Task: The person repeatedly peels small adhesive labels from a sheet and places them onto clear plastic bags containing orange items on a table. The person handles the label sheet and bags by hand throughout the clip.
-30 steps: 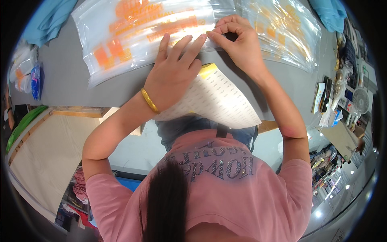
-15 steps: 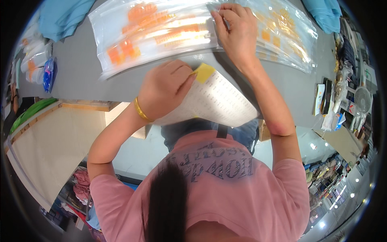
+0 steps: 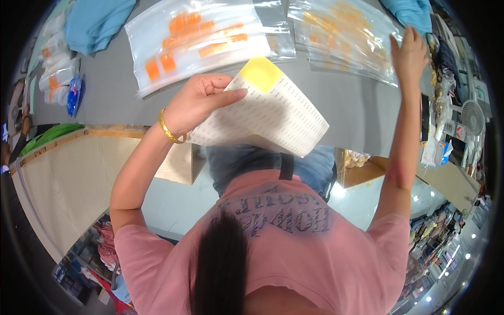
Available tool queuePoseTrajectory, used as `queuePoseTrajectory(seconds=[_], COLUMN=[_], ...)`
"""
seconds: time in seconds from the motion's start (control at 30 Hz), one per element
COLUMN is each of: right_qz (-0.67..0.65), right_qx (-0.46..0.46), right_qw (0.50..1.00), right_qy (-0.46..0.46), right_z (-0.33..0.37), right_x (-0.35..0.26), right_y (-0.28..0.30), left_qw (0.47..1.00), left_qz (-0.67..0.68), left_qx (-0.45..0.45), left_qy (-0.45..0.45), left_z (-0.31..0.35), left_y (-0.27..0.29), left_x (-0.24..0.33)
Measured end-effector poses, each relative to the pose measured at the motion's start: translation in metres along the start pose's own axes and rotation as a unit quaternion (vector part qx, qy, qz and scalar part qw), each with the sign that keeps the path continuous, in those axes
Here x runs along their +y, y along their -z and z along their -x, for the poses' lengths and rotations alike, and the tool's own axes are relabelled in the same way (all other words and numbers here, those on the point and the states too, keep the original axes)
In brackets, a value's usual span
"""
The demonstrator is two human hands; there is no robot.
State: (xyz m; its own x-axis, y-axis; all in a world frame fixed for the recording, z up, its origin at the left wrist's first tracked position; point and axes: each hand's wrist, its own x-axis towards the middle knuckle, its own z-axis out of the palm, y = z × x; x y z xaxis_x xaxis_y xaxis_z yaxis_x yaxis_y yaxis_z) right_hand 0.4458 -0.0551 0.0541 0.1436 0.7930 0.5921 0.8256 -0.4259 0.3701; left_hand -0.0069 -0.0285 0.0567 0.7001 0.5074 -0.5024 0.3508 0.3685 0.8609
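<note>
My left hand (image 3: 195, 104) grips a white label sheet (image 3: 286, 113) by its left edge, the thumb lying on top. The sheet has rows of small printed labels and a bare yellow patch at its far corner. It hangs bent in front of my body, over the near table edge. At the far right my right hand (image 3: 410, 59) is stretched out with its fingers apart, holding nothing visible. Its fingertips are close to a folded blue cloth (image 3: 410, 14); whether they touch it I cannot tell. Clear plastic bags with orange print (image 3: 236, 59) lie beyond the sheet, others with yellow-orange print (image 3: 336, 39) to their right.
Another blue cloth (image 3: 100, 23) lies at the table's far left. Near it are rolled clear bags (image 3: 59, 79) and a blue packet (image 3: 74, 95). A dark phone-like object (image 3: 424, 116) and a small fan (image 3: 472, 116) are at the right. A cardboard box (image 3: 362, 168) stands below the table edge.
My right hand has left the plastic bags and swung right to the blue cloth. My left hand has shifted slightly left with the label sheet, turning more of its yellow patch into view.
</note>
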Motion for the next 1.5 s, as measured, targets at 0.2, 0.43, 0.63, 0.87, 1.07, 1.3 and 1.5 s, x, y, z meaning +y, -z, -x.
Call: queuePoseTrajectory(seconds=[0.2, 0.43, 0.63, 0.87, 1.07, 1.3, 1.5], right_qz=[-0.623, -0.655, -0.610, -0.519, -0.510, -0.643, -0.706], right_qx=[-0.063, -0.123, -0.087, 0.018, 0.004, -0.100, -0.138], right_qw=[0.758, 0.725, 0.761, 0.801, 0.801, 0.726, 0.674], right_qy=[0.183, 0.174, 0.202, 0.296, 0.314, 0.224, 0.169], right_z=[0.045, 0.051, 0.068, 0.091, 0.089, 0.084, 0.076], right_x=[-0.133, -0.158, -0.166, -0.176, -0.184, -0.185, -0.182], right_y=[0.129, 0.127, 0.126, 0.124, 0.122, 0.142, 0.152], left_qw=[0.996, 0.982, 0.992, 0.938, 0.926, 0.936, 0.911], left_qz=[-0.020, -0.061, -0.081, 0.333, 0.337, 0.283, 0.328], left_qx=[0.026, 0.042, 0.023, -0.017, -0.062, -0.151, -0.219], left_qy=[-0.087, -0.176, -0.098, 0.092, 0.159, 0.147, 0.124], left_z=[-0.012, -0.018, -0.018, -0.023, -0.041, -0.047, -0.037], left_y=[-0.018, -0.018, -0.012, -0.005, 0.012, 0.014, 0.014], left_x=[0.008, -0.012, -0.015, -0.029, -0.034, -0.032, -0.026])
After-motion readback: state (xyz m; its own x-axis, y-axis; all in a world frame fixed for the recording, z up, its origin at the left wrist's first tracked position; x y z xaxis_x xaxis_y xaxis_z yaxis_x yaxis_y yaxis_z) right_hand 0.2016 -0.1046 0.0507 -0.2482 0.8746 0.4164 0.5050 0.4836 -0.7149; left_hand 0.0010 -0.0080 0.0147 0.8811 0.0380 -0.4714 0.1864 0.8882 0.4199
